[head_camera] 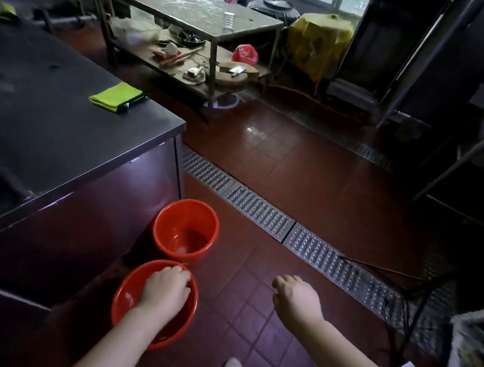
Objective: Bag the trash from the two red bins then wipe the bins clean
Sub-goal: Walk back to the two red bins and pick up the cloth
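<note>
Two red bins stand on the tiled floor beside a steel counter. The far red bin is upright and looks empty inside. Over the near red bin my left hand reaches, its curled fingers on the far rim. A speck of green shows at the fingertips; what it is cannot be told. My right hand hovers over the floor to the right of the bins, fingers loosely curled and holding nothing. A folded green cloth lies on the counter top.
The steel counter fills the left. A metal floor drain grate runs diagonally past the bins. A steel table with a water bottle and a cluttered lower shelf stands at the back. A red bag and yellow-covered object sit behind it.
</note>
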Demonstrator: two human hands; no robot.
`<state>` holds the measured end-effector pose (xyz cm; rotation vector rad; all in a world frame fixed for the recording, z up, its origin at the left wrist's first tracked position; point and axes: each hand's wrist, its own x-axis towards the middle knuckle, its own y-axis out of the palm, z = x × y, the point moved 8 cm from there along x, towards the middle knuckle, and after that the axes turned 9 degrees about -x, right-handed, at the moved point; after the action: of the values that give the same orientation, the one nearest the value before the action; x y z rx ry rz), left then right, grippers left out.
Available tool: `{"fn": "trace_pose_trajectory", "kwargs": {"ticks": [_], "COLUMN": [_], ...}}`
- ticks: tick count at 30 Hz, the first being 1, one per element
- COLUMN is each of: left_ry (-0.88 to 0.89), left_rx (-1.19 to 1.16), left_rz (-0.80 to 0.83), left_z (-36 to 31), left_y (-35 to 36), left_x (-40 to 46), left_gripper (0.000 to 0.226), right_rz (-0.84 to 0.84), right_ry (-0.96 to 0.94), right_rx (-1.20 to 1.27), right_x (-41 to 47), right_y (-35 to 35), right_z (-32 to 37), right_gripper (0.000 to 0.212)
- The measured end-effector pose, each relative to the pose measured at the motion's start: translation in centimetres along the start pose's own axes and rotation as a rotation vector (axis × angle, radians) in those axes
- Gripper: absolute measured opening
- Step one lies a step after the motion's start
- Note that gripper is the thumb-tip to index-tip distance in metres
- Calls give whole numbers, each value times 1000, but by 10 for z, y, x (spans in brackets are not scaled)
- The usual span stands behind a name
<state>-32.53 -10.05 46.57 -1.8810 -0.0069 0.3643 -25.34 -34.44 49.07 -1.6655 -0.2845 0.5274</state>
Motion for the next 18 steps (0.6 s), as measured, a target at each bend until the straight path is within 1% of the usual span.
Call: {"fn": "trace_pose_trajectory", "kwargs": {"ticks": [3, 6, 12, 14, 18], "left_ry": [-67, -124, -226, -237, -270], "left_rx": [-37, -42, -70, -105, -148], "left_rz": [-2, 14, -26, -46, -35], "left_z": [-16, -15, 5, 8, 15], "left_y": [-4, -5, -21, -28, -43], "left_x": [48, 87, 194, 241, 323], "left_gripper": [24, 24, 24, 23, 23], "right_rz": [-4, 12, 40, 32, 54], "right_ry": [-37, -57, -148, -177, -227], "right_rx": [-23, -9, -63, -77, -113], "right_x": [58, 115, 240, 287, 374], "right_y": [-12, -15, -22, -33, -59], "right_z": [-39, -59, -70, -73, -76], "right_gripper": [18, 19, 23, 22, 19]}}
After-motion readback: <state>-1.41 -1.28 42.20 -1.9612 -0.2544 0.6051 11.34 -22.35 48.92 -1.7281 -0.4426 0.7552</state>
